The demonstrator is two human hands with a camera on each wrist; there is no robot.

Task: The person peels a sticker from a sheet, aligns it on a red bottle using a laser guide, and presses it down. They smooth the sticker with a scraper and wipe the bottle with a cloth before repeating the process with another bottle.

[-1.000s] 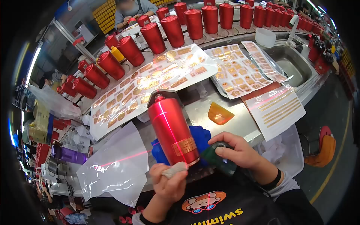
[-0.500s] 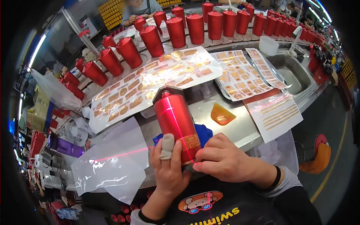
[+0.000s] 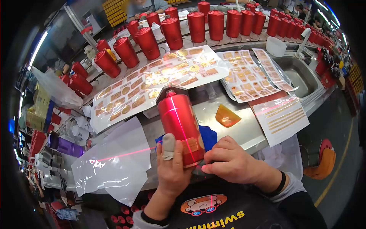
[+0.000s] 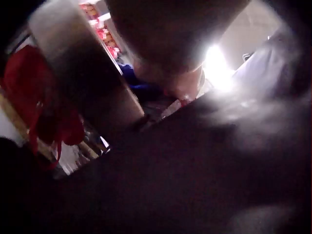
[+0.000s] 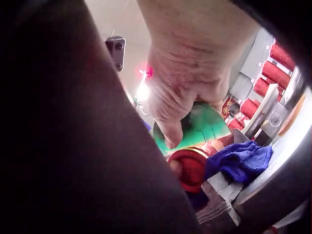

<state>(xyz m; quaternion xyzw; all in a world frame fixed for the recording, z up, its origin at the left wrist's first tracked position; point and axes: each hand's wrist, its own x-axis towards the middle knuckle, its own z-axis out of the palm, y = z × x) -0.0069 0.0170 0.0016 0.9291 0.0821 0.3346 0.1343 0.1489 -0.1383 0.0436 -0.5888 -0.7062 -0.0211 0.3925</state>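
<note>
In the head view, a red bottle [image 3: 176, 116] lies with its neck against a dark angular holder [image 3: 182, 92] and a gold decal [image 3: 192, 147] near its base. My left hand [image 3: 171, 170], a pale cover on one finger, rests with straight fingers along the bottle's lower left side. Beside the base, my right hand [image 3: 236, 162] has curled fingers. The right wrist view shows that right hand [image 5: 187, 83] gripping a green translucent flat piece [image 5: 204, 130], its edge at the bottle's round base [image 5: 187, 170]. The left wrist view is dark and blurred.
A blue cloth [image 3: 207, 138] lies under the bottle. Around it are decal sheets [image 3: 129, 91], an orange flat piece [image 3: 228, 116], a sheet with gold strips [image 3: 282, 120] and clear film [image 3: 114, 164]. Several red bottles [image 3: 173, 33] stand behind, with a sink [image 3: 299, 74] at right.
My left hand has moved up from below the base onto the bottle's side. My right hand has come left to the base with the green piece. A further decal edge now shows on the bottle's right side.
</note>
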